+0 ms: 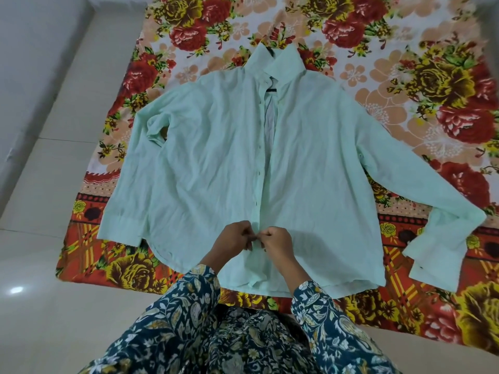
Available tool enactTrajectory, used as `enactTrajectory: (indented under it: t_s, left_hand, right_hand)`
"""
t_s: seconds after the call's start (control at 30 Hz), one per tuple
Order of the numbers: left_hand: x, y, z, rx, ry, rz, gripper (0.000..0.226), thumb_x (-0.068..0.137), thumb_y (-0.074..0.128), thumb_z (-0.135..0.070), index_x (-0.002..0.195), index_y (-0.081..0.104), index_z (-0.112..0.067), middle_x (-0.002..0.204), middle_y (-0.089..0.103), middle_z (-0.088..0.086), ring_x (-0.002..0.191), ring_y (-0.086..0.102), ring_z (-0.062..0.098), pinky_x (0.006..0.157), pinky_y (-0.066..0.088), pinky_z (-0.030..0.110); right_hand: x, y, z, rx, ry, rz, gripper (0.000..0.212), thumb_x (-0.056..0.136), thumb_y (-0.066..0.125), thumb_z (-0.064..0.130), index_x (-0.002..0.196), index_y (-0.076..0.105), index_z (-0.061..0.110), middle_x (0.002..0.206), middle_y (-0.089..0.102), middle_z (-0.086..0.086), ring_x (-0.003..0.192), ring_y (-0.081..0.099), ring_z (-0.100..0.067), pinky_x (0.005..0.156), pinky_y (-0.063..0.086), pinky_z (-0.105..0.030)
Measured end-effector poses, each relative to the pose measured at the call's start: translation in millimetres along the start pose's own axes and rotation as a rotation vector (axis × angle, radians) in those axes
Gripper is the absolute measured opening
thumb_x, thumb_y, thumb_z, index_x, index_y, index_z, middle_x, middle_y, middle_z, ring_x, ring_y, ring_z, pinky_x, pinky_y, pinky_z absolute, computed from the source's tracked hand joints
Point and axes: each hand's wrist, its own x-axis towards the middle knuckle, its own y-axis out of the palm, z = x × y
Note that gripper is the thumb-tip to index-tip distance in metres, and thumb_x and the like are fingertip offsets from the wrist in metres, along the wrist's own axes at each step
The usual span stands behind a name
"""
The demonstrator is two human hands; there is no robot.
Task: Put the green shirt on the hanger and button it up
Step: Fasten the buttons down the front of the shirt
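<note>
Mostly unbuttoned pale-green shirt point(216, 163), flat.

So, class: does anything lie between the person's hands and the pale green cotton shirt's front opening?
Nothing visible does. The left hand and right hand already pinch the pale green cotton shirt at its lower front edges, on the floral sheet.

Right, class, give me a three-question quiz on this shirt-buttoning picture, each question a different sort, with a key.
1. True or false: the green shirt lies collar away from the person.
2. Where do the left hand and right hand meet? A) collar B) lower front placket C) a cuff
3. What does the shirt lie on?

Key: 1 true; 2 B; 3 the floral bedsheet, spread on the floor.
</note>
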Motion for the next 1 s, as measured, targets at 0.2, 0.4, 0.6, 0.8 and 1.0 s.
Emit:
enactTrajectory:
  t_s: [0.2, 0.4, 0.6, 0.8, 1.0]
  left_hand:
    - [18.9, -7.1, -2.5, 0.092, -0.111, 0.150, 0.016, 0.090, 0.056, -0.020, 0.078, 0.053, -0.010, 0.068, 0.058, 0.003, 0.058, 0.053, 0.014, 0.045, 0.039, 0.015]
    - [61.9, 11.4, -28.4, 0.503, 0.027, -0.220, 0.033, 0.093, 0.042, -0.032, 0.108, 0.049, -0.003, 0.109, 0.057, 0.014, 0.101, 0.055, 0.032, 0.073, 0.044, 0.038]
    - [86.8, 2.6, -15.2, 0.295, -0.040, -0.151, 0.015, 0.089, 0.038, -0.010, 0.086, 0.053, -0.006, 0.091, 0.056, 0.009, 0.085, 0.056, 0.027, 0.064, 0.040, 0.027]
    - [81.0, -31.3, 3.8, -0.302, -0.154, -0.124, 0.015, 0.086, 0.053, -0.004, 0.073, 0.054, -0.010, 0.068, 0.053, 0.003, 0.063, 0.048, 0.016, 0.063, 0.043, 0.030]
    - [79.8, -43.3, 2.2, -0.374, -0.174, -0.006, 0.029, 0.087, 0.054, -0.001, 0.062, 0.057, -0.013, 0.062, 0.053, 0.003, 0.057, 0.048, 0.013, 0.054, 0.042, 0.018]
  right_hand:
    - [18.0, -8.7, 2.8, -0.116, 0.042, -0.020, 0.019, 0.084, 0.050, 0.007, 0.078, 0.065, -0.002, 0.083, 0.066, -0.015, 0.074, 0.058, -0.026, 0.066, 0.046, -0.031]
    - [49.8, -16.7, 19.2, -0.090, -0.010, -0.141, 0.020, 0.088, 0.051, 0.011, 0.087, 0.067, -0.001, 0.088, 0.070, -0.018, 0.074, 0.058, -0.024, 0.066, 0.044, -0.029]
    - [73.3, -3.7, 27.2, -0.164, -0.011, -0.085, 0.023, 0.087, 0.051, 0.009, 0.100, 0.070, 0.007, 0.103, 0.071, -0.011, 0.095, 0.064, -0.027, 0.079, 0.049, -0.030]
    - [80.0, 17.5, 38.2, -0.353, 0.004, -0.143, 0.006, 0.088, 0.047, 0.015, 0.084, 0.050, 0.015, 0.100, 0.064, -0.012, 0.085, 0.058, -0.027, 0.066, 0.037, -0.028]
    - [79.1, 23.6, 40.7, -0.514, -0.020, -0.187, 0.016, 0.092, 0.042, 0.012, 0.100, 0.055, 0.005, 0.106, 0.062, -0.013, 0.097, 0.060, -0.031, 0.069, 0.038, -0.030]
